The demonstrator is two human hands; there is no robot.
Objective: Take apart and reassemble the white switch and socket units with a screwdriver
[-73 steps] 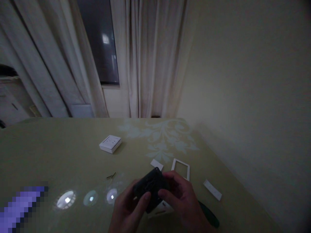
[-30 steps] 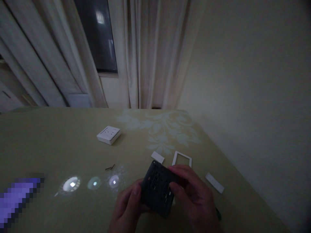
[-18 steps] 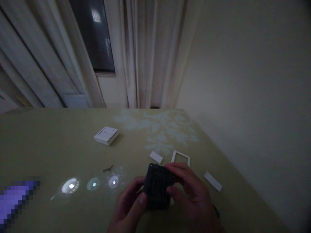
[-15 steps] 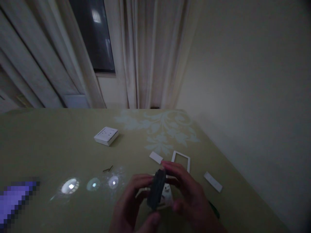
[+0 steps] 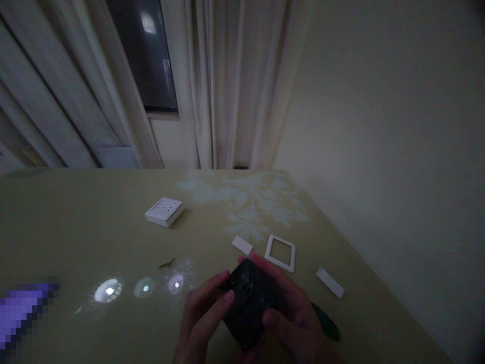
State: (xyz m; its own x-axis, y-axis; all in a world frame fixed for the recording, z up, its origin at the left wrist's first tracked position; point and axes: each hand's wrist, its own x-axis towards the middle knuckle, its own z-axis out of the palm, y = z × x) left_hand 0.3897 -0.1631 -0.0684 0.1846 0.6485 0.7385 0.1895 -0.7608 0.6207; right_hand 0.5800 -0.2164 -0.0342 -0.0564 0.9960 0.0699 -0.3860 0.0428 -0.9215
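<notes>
I've got the dark block (image 5: pixel 250 303) close in, btwn both hands, one corner toward the far side; looks lifted off the bench (image 5: pixel 106 232). R hand (image 5: pixel 295 311) is pinching it: thumb on the near face, fingers round behind the far R edge. L hand (image 5: pixel 200 313) has its fingertips at the upper L edge, seemingly touching; can't tell if they press or just steady. Face detail is too dark to read. My call on the step: handling the block to get it the right way round. Next move prob. calls for a steady R pinch plus a firmer L hold, so it can be squared up w/o slipping.

Just beside R hand, a green item (image 5: pixel 326 322), partly hidden. Farther out, a white strip (image 5: pixel 330 283) lies flat on its own. White frame (image 5: pixel 292 258) is flat just past the R fingers, w/ a small white plate (image 5: pixel 242 245) near its L side, apart. Off L, thin pieces (image 5: pixel 166 263), poss. screws. Beyond, well apart from the hands, a white socket unit (image 5: pixel 164 212), holes up. Bkgd: curtains (image 5: pixel 242 76), dark window (image 5: pixel 146 71).
</notes>
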